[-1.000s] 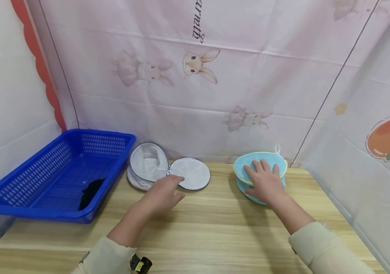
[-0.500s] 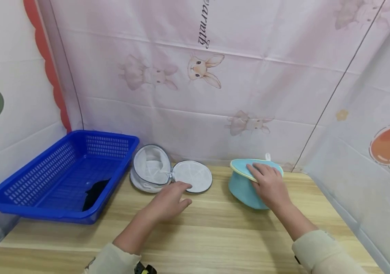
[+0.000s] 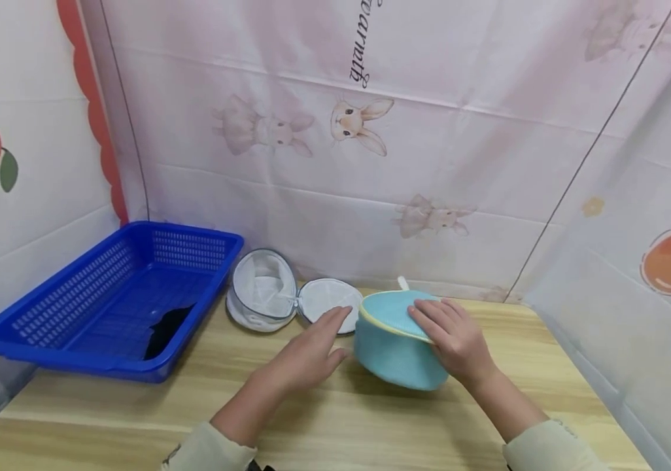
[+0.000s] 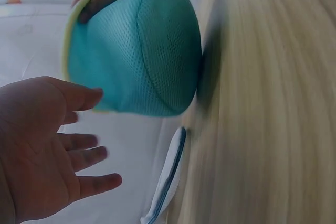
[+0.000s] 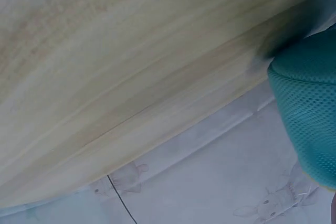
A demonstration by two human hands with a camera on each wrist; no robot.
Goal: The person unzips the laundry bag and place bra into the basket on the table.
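Note:
A round turquoise mesh laundry bag [image 3: 400,356] with yellow piping and a small white loop is tilted close over the table in the head view. My right hand [image 3: 453,337] grips it at the yellow-edged rim, fingers across the top and thumb out of sight. In the left wrist view the mesh bag [image 4: 142,51] shows its base turned toward the table. My left hand [image 3: 314,350] is at the bag's left side with fingers spread and nothing in it. Behind it lies a white mesh laundry bag [image 3: 261,288], its round lid [image 3: 326,301] folded open to the right.
A blue plastic basket [image 3: 100,369] stands at the left, with a black cloth item [image 3: 167,330] inside. The wooden table [image 3: 335,425] ends at a pink rabbit-print sheet [image 3: 288,196] behind and white printed sheets at both sides.
My right hand has gone from lying flat on the turquoise bag to gripping it. It has brought the bag left and nearer, tilted. My left hand has moved slightly right, toward it.

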